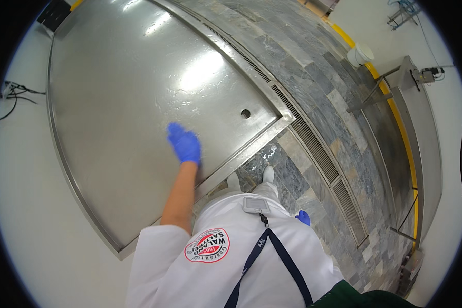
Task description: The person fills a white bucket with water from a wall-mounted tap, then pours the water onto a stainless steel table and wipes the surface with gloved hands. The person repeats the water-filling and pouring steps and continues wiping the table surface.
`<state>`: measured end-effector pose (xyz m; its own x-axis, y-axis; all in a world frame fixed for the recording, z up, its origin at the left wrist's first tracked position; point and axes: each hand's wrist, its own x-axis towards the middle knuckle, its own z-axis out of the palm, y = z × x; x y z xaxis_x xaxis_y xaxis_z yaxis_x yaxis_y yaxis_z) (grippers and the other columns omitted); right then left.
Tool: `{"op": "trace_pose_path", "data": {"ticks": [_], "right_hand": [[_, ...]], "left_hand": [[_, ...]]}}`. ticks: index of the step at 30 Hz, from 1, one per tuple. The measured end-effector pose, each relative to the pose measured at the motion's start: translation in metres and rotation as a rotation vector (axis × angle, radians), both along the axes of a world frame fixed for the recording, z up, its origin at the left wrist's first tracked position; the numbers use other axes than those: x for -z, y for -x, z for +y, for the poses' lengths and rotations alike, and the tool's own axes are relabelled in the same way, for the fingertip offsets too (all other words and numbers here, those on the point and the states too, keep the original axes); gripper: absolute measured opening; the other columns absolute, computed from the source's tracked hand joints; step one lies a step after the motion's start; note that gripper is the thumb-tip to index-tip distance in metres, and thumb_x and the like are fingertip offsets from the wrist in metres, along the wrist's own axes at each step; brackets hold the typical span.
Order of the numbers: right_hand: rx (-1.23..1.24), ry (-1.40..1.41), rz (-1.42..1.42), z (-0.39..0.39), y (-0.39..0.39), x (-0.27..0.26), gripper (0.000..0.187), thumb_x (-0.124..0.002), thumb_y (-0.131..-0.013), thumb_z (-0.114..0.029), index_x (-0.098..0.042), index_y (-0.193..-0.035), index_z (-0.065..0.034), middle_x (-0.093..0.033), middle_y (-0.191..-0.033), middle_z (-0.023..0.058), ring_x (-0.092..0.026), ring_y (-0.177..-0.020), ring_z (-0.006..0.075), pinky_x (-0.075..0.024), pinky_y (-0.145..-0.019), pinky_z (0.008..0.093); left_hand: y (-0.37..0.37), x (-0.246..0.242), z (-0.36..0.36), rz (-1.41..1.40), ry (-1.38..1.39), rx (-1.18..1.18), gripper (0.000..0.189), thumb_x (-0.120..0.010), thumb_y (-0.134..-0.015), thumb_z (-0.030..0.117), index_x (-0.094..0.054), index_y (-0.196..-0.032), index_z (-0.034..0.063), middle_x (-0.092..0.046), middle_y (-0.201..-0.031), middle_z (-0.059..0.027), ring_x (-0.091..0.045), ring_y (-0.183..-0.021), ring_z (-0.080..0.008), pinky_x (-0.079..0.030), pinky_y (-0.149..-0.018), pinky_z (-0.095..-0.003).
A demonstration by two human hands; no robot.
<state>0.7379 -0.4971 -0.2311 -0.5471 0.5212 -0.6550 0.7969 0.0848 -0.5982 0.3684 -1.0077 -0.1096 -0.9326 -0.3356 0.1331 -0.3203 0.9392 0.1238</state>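
My left hand, in a blue glove, reaches out over a large stainless steel table with a raised rim. The hand looks flat, holds nothing visible and is slightly blurred; whether its palm touches the metal cannot be made out. Wet streaks mark the surface beyond its fingers. A round drain hole lies to its right, by the table's corner. My right hand, also blue-gloved, hangs low beside my white shirt. Only part of it shows, and I see nothing in it.
A floor drain grate runs past the table's right side across grey tiles, wet near my white boots. Against the right wall are a white bucket and another steel table. Black cables hang at the left wall.
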Motion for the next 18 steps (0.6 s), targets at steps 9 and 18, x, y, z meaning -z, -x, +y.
{"op": "trace_pose_path", "data": {"ticks": [9, 18], "right_hand": [[0.068, -0.004, 0.067, -0.009, -0.005, -0.014, 0.036, -0.052, -0.093, -0.035, -0.056, -0.110, -0.0031, -0.064, -0.085, 0.0091, -0.061, -0.072, 0.0156, -0.0487, -0.063, 0.0294], [-0.299, -0.142, -0.163, 0.013, -0.001, 0.013, 0.045, -0.050, -0.091, -0.043, -0.057, -0.110, -0.0026, -0.068, -0.083, 0.0141, -0.065, -0.076, 0.0212, -0.0493, -0.070, 0.0337]], "left_hand": [[0.083, -0.024, 0.200, -0.051, -0.011, 0.978, 0.059, -0.038, -0.093, 0.033, -0.023, -0.145, 0.0116, -0.016, -0.152, -0.0129, -0.012, -0.141, -0.0309, -0.006, -0.112, -0.0535], [0.063, -0.080, 0.140, -0.393, -1.111, 1.074, 0.055, -0.046, -0.090, 0.010, -0.033, -0.143, 0.0192, -0.033, -0.147, -0.0104, -0.020, -0.140, -0.0228, -0.011, -0.113, -0.0438]]}}
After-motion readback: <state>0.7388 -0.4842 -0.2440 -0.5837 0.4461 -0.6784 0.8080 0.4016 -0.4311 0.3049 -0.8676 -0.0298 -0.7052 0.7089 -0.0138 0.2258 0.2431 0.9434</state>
